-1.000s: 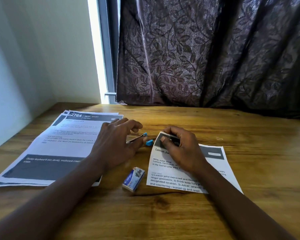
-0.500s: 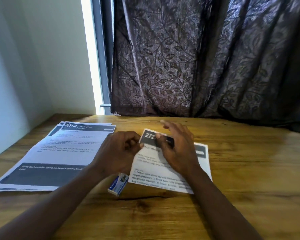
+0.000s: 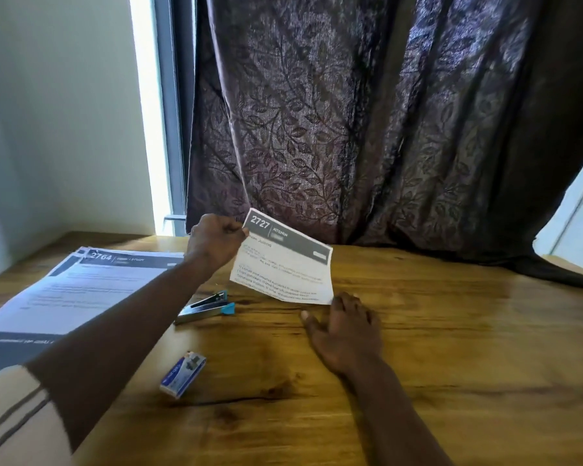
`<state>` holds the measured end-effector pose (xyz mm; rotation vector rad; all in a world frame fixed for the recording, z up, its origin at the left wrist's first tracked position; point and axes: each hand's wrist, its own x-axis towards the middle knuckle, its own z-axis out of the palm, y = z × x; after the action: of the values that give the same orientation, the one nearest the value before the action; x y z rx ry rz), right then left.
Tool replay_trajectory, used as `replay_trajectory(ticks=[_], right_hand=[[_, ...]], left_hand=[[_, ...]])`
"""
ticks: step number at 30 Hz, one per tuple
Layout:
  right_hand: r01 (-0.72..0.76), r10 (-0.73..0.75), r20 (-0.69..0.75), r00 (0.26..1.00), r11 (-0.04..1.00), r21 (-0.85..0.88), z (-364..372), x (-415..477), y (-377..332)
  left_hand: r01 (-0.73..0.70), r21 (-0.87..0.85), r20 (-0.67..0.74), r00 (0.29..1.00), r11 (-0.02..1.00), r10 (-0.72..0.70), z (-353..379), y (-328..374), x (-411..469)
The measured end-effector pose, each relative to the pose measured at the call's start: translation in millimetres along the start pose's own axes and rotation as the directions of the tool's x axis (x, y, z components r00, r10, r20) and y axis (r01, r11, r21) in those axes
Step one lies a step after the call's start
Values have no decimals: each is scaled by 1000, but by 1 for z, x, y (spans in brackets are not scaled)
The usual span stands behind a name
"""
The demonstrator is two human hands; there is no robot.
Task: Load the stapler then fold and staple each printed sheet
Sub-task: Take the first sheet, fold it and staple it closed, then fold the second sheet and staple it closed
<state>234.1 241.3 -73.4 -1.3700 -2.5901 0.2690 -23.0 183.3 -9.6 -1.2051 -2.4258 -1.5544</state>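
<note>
2 bare hands over a brown wood-grain table (image 3: 451, 348), ordered near to far. Nearest lies a small blue-and-white cardboard staple box (image 3: 183, 374), flat and untouched. Beyond it, the right hand (image 3: 345, 334) rests palm-down on the wood, fingers straight and spread, grasping nothing; its fingertips lie just below the lower right corner of the raised sheet. Left of that hand lies a silver metal stapler with blue plastic ends (image 3: 204, 307), its top arm hinged up. Its long axis runs left to right, and the blue nose points toward the right hand. The left forearm crosses above its rear end, so the free right hand appears the better placed to take it. Further left sits a stack of white printed sheets with dark header bands (image 3: 81, 287). Farther still, the left hand (image 3: 214, 242), fingers curled, pinches the upper left corner of the folded white printed sheet headed 2727 (image 3: 283, 264), which hangs tilted, clear of the table. Whether a staple sits in that corner cannot be told. Behind hangs a dark leaf-patterned curtain (image 3: 350, 129).

Change over 1 s: the sheet lay flat under the right hand while the left held the stapler at its corner; now the stapler is down and the sheet is lifted.
</note>
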Motion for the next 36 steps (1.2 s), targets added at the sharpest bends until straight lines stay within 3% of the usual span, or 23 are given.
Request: replay_trajectory(ticks=[10,16,20,24,29,36], right_hand=[[-77,77,-17,997,997,-17,-1,5,-1],[-68,68,-17,998,997,-28,0,7,-1],[-69,68,-27,997,997,-18,0,6,-1],[-61,61,-26,998,998,7,0,6,0],[-70,71,-20,997,997,9,0,6,1],[-45,45,-34,998,999,-14,-4,5,-7]], left_hand=[[125,126,18,992,984,-128,49,-18,46],[42,420,21,998,907,-56,66,-32,41],[-7,506,50,998,862,-22,67,-34,39],[-78,501,141,990,862,7,53,-34,37],[-172,376,237,968,911,85,11,-28,13],[-214,306,223,963,928,149,-78,-40,-53]])
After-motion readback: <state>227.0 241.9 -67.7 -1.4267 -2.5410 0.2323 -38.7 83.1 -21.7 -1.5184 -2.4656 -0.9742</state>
